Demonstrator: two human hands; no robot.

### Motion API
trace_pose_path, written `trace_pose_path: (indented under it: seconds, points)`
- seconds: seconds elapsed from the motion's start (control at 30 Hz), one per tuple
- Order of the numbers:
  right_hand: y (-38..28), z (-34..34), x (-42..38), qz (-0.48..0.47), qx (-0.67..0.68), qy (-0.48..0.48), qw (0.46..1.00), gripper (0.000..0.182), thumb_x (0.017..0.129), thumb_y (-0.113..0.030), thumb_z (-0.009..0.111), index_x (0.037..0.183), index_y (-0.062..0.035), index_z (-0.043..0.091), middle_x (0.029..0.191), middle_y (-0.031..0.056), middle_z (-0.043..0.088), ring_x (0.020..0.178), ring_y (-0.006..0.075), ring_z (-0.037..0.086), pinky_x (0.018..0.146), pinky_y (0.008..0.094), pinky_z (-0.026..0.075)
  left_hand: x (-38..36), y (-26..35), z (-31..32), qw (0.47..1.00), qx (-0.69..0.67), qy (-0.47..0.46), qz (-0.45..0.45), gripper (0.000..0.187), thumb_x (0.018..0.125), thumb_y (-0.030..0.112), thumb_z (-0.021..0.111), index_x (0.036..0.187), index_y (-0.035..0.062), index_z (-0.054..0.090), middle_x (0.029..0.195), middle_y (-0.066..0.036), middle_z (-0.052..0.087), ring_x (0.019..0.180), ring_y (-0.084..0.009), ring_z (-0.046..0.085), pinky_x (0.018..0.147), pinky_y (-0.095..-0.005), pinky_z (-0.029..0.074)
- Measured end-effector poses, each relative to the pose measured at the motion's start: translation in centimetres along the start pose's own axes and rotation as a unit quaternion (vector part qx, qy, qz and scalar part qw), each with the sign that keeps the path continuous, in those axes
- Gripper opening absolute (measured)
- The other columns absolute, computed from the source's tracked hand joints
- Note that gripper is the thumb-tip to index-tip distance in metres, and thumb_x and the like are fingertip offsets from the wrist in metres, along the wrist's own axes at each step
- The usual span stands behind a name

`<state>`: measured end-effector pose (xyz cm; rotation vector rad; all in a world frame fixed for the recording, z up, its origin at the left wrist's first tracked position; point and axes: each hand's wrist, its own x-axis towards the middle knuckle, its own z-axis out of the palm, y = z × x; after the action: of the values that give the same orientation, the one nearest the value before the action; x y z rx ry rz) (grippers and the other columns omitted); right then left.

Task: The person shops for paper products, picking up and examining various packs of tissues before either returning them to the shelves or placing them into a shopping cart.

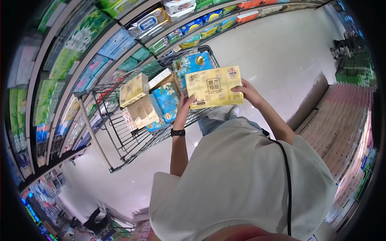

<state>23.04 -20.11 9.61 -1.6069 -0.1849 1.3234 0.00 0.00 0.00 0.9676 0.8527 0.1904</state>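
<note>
Between my two hands is a yellow pack of tissues (214, 87), its printed face turned up toward me. My left hand (183, 105) grips the pack's left end, with a black band on that wrist. At the right end, my right hand (250, 93) has its fingers closed over the edge. Just beyond and to the left stands a wire shopping cart (113, 138). Inside it lie another yellow pack (134, 89), a tan pack (142, 112), a blue floral pack (166, 101) and a second blue pack (193, 62), partly covered by the held one.
Shelves (86, 76) full of packaged paper goods and wipes curve along the left and top. A long stack of pinkish packs (335, 124) runs down the right side. Pale tiled floor (277, 44) lies between them. Another cart (116, 229) shows at the lower left.
</note>
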Motion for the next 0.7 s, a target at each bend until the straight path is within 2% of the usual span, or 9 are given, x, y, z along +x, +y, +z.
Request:
trace_pose_path:
  seconds: [0.07, 0.1, 0.17, 0.2, 0.3, 0.43, 0.5, 0.63, 0.7]
  points:
    - [-1.7, 0.3, -2.7, -0.048, 0.017, 0.027, 0.998, 0.068, 0.079, -0.026, 0.070, 0.139, -0.0028, 0.047, 0.124, 0.0122, 0.064, 0.116, 0.0206, 0.060, 0.105, 0.0341, 0.041, 0.3, 0.2, 1.6, 0.982, -0.150, -0.116, -0.003, 0.058, 0.096, 0.015, 0.062, 0.147, 0.0039, 0.037, 0.133, -0.009, 0.056, 0.122, -0.0160, 0.052, 0.104, -0.0299, 0.039]
    - [-0.9, -3.3, -1.3, -0.077, 0.058, -0.003, 0.995, 0.068, 0.079, -0.026, 0.070, 0.139, -0.0028, 0.047, 0.124, 0.0122, 0.064, 0.116, 0.0206, 0.060, 0.105, 0.0341, 0.041, 1.4, 1.7, 4.6, 0.990, -0.099, -0.098, 0.016, 0.058, 0.096, 0.015, 0.062, 0.147, 0.0039, 0.037, 0.133, -0.009, 0.056, 0.122, -0.0160, 0.052, 0.104, -0.0299, 0.039]
    - [-0.9, -8.1, -3.8, -0.107, 0.025, 0.036, 0.993, 0.068, 0.079, -0.025, 0.070, 0.138, -0.0017, 0.047, 0.125, 0.0119, 0.063, 0.116, 0.0205, 0.059, 0.105, 0.0342, 0.041, 0.3, 2.3, 10.7, 0.988, -0.101, -0.102, 0.055, 0.051, 0.096, 0.013, 0.062, 0.142, 0.0020, 0.042, 0.133, -0.008, 0.056, 0.120, -0.0148, 0.053, 0.103, -0.0290, 0.040]
    - [-1.7, -11.1, -5.3, -0.117, 0.016, 0.050, 0.992, 0.068, 0.078, -0.025, 0.071, 0.138, -0.0017, 0.048, 0.126, 0.0117, 0.063, 0.116, 0.0204, 0.058, 0.104, 0.0341, 0.040, 0.3, 2.5, 14.2, 0.988, -0.064, -0.115, 0.082, 0.057, 0.097, 0.013, 0.058, 0.147, 0.0006, 0.035, 0.139, -0.010, 0.053, 0.124, -0.0191, 0.054, 0.102, -0.0337, 0.045]
    - [-1.8, -16.9, -7.0, -0.157, 0.034, 0.071, 0.984, 0.068, 0.077, -0.023, 0.072, 0.138, -0.0019, 0.048, 0.125, 0.0115, 0.063, 0.117, 0.0205, 0.058, 0.105, 0.0338, 0.040, 0.2, 3.1, 21.2, 0.986, -0.068, -0.113, 0.106, 0.050, 0.094, 0.010, 0.061, 0.139, 0.0007, 0.042, 0.134, -0.009, 0.056, 0.119, -0.0156, 0.055, 0.102, -0.0310, 0.043]
    - [-1.3, -25.7, -10.4, -0.167, 0.058, 0.111, 0.978, 0.073, 0.074, -0.019, 0.073, 0.141, -0.0028, 0.047, 0.127, 0.0091, 0.062, 0.116, 0.0192, 0.058, 0.101, 0.0317, 0.043, 1.0, 2.0, 30.8, 0.986, -0.046, -0.129, 0.099, 0.051, 0.094, 0.008, 0.059, 0.141, 0.0013, 0.041, 0.133, -0.009, 0.056, 0.117, -0.0159, 0.057, 0.097, -0.0302, 0.048]
    - [-0.7, -29.3, -12.3, -0.212, 0.096, 0.126, 0.964, 0.050, 0.075, -0.018, 0.075, 0.119, -0.0039, 0.055, 0.109, 0.0052, 0.064, 0.105, 0.0146, 0.059, 0.095, 0.0305, 0.044, 2.9, 0.8, 34.0, 0.986, -0.011, -0.152, 0.068, 0.050, 0.094, 0.008, 0.059, 0.141, 0.0024, 0.042, 0.129, -0.009, 0.058, 0.114, -0.0153, 0.059, 0.095, -0.0297, 0.050]
    - [1.1, -35.0, -12.8, -0.227, 0.138, 0.202, 0.943, 0.043, 0.075, -0.017, 0.076, 0.111, -0.0049, 0.056, 0.101, 0.0018, 0.063, 0.096, 0.0111, 0.059, 0.087, 0.0282, 0.046, 6.4, 1.1, 40.8, 0.982, 0.007, -0.186, 0.018, 0.048, 0.094, 0.010, 0.060, 0.138, 0.0033, 0.044, 0.124, -0.007, 0.059, 0.111, -0.0151, 0.059, 0.095, -0.0305, 0.049]
    - [0.2, -36.6, -14.3, -0.249, 0.183, 0.225, 0.924, 0.042, 0.076, -0.018, 0.076, 0.111, -0.0049, 0.056, 0.097, 0.0006, 0.062, 0.092, 0.0099, 0.058, 0.084, 0.0268, 0.046, 6.1, 2.4, 44.5, 0.970, 0.056, -0.221, 0.080, 0.044, 0.093, 0.014, 0.059, 0.134, 0.0021, 0.048, 0.120, -0.007, 0.062, 0.109, -0.0164, 0.061, 0.093, -0.0327, 0.050]
